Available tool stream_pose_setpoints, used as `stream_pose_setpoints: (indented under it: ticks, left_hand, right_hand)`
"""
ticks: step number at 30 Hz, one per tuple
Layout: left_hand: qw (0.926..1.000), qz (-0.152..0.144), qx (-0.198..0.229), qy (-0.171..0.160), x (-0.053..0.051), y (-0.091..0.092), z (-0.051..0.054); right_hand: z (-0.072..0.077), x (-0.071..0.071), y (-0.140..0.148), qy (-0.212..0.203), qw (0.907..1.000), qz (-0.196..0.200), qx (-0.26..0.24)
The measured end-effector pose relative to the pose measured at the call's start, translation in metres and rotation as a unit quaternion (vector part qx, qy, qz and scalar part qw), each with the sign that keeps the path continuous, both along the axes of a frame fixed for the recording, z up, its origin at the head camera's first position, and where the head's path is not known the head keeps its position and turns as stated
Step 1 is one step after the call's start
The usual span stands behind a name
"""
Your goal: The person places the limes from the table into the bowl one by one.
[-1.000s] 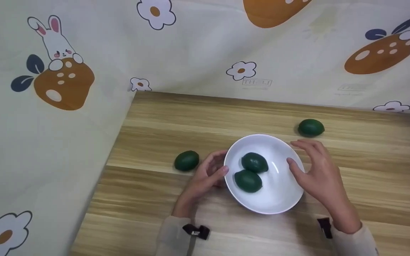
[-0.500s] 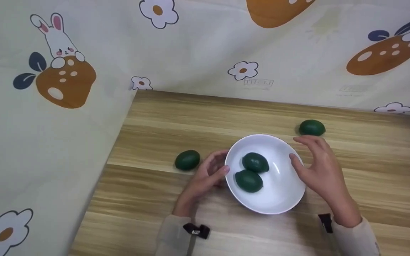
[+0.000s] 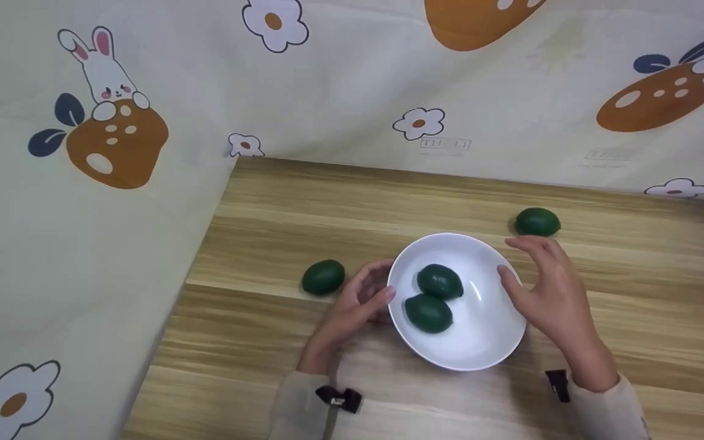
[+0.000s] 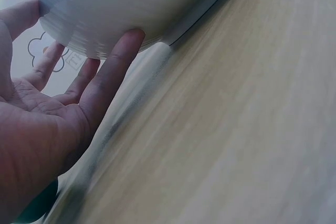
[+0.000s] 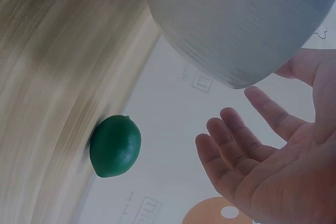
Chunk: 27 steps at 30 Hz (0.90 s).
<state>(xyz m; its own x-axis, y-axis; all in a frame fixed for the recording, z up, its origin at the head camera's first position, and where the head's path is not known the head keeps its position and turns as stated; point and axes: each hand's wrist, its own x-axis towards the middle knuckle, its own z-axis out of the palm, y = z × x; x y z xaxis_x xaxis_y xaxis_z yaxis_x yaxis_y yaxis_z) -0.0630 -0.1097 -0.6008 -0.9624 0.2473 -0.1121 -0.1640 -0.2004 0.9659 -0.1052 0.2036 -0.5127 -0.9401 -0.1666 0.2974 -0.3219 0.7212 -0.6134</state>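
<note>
A white bowl (image 3: 486, 324) stands on the wooden table, with two dark green limes (image 3: 439, 282) lying against each other inside it. My left hand (image 3: 352, 305) touches the bowl's left side, thumb at the rim and fingers spread along the outer wall (image 4: 105, 14). On the right, my right hand (image 3: 550, 293) has its thumb at the rim. Its other fingers (image 5: 231, 140) extend loosely beside the wall in the right wrist view; whether the thumb touches the bowl I cannot tell. One lime (image 3: 323, 277) lies just left of my left hand, another lime (image 3: 537, 222) beyond my right fingertips.
The wood-grain table (image 3: 278, 214) meets a patterned cloth wall (image 3: 340, 85) at the back and another at the left (image 3: 101, 256). Dark straps (image 3: 340, 398) sit at both wrists.
My right hand shifted slightly away toward the back, early on. The bowl, the limes and my left hand keep their places; the whole view drifts slightly.
</note>
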Motion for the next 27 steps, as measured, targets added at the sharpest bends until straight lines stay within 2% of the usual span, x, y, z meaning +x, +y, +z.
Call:
stream_pose_setpoints:
  ticks: [7,15,27]
  left_hand:
    - [0.9999,0.001,-0.004,-0.014,-0.001,0.001,0.002]
    - [0.9998,0.003,-0.017,-0.01,-0.001,0.001,-0.001]
    - [0.9995,0.0,-0.019,-0.025,0.0,0.0,0.003]
  right_hand:
    - [-0.002,0.0,0.003,0.003,0.9999,-0.009,0.004]
    - [-0.001,-0.004,0.003,-0.008,0.9998,-0.016,0.012]
    - [-0.005,-0.011,0.003,-0.002,0.9997,-0.02,0.017]
